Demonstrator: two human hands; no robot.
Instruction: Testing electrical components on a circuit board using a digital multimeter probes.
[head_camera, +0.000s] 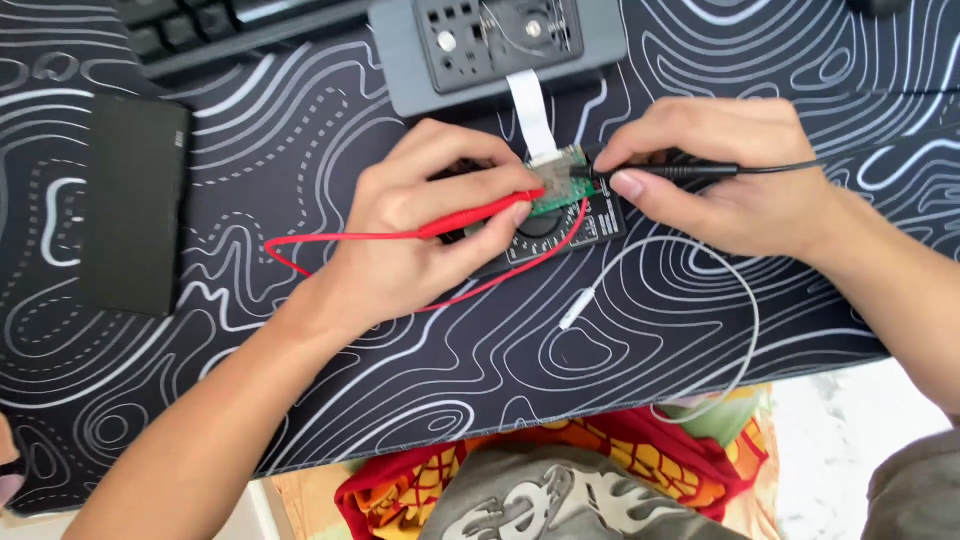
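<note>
1. Left hand (420, 235) pinches the red probe (480, 213), a light, stiff rod best gripped along its shaft.
2. Both tips meet the small green board (558, 185), probably thin and fragile, resting on the black meter (560, 230).
3. Right hand (720, 175) clamps the black probe (680, 172).

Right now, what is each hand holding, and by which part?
Left hand pinches the red probe along its handle, near the tip. Right hand grips the black probe on its handle. Both tips meet the small green circuit board.
</note>
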